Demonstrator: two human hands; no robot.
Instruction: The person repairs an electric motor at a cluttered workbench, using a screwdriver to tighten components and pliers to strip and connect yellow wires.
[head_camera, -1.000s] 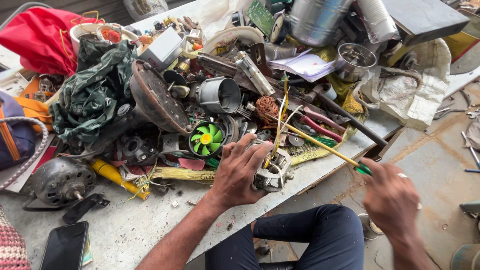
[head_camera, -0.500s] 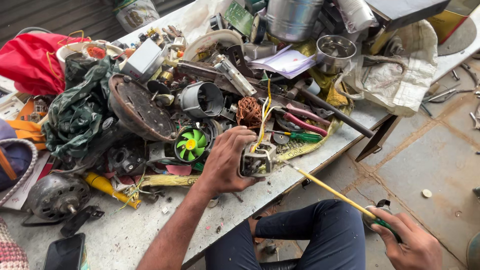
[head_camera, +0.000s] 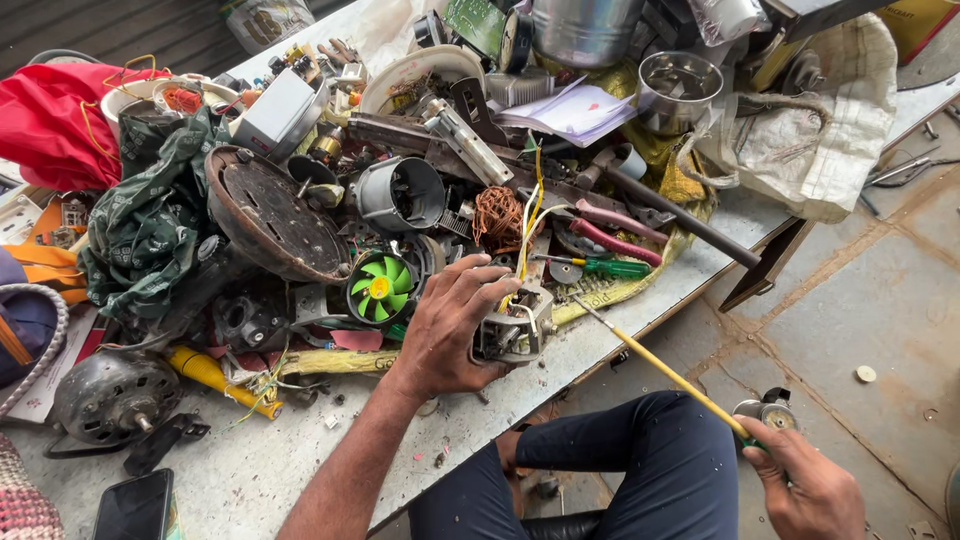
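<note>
Left hand (head_camera: 450, 335) fingers grasp one small motor (head_camera: 512, 328); right hand (head_camera: 805, 490) fingers clench one yellow-shafted screwdriver (head_camera: 665, 372).

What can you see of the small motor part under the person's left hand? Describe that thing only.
The small motor part is a blocky grey metal frame, grimy, with white and yellow wires rising from its top. It sits near the table's front edge. The left hand grips its left side; a long yellow-shafted tool, held by the right hand, points at its right side.
</note>
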